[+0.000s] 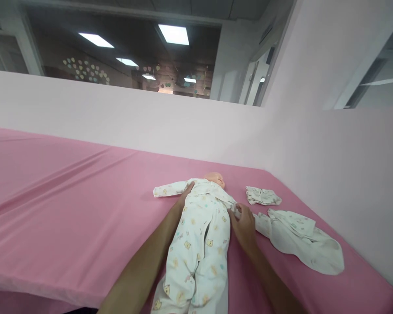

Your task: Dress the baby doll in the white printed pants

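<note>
A baby doll (215,178) lies on its back, dressed in a white patterned top (207,187) and white trousers (196,226) with small bear prints. Its face is turned to the right. The trousers have a split at the crotch. One sleeve (170,189) stretches out to the left. My left hand (187,194) grips the doll's side under that arm, thumb showing and other fingers hidden. On the other side, my right hand (244,220) is closed on the opposite sleeve (229,200) by the doll's hip. A cuff-like piece of cloth (262,223) shows beyond the right hand.
A folded patterned cloth (263,196) and a crumpled white garment (306,240) lie to the right. A pink sheet (68,209) covers the padded surface. White walls (170,126) border it at the back and right, with windows above.
</note>
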A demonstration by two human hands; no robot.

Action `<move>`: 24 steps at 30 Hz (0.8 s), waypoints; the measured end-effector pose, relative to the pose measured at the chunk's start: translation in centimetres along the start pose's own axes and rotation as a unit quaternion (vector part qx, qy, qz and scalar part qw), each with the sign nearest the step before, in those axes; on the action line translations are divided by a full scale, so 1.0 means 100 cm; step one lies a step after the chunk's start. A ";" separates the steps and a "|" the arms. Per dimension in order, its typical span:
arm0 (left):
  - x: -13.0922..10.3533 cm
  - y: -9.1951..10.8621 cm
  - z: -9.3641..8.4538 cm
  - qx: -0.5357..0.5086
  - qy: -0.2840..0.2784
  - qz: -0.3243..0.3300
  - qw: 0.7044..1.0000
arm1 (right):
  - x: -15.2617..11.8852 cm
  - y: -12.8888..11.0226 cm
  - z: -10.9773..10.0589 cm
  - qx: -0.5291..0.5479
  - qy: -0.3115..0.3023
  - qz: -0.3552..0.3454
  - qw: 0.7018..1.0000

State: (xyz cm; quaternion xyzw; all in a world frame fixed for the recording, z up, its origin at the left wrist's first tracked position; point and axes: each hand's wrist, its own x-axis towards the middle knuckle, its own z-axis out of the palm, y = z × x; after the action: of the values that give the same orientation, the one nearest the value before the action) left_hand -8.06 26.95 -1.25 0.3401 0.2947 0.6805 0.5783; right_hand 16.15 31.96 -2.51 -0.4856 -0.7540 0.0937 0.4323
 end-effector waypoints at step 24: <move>-0.058 0.046 -0.001 0.617 0.109 0.207 0.751 | -0.022 -0.028 -0.016 0.097 -0.005 -0.096 0.991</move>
State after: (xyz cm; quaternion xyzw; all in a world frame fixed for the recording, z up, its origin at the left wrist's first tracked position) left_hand -10.28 20.47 1.67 0.5991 0.6339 0.4864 0.0517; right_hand 15.87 28.28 -1.14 -0.3656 -0.7866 0.1269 0.4811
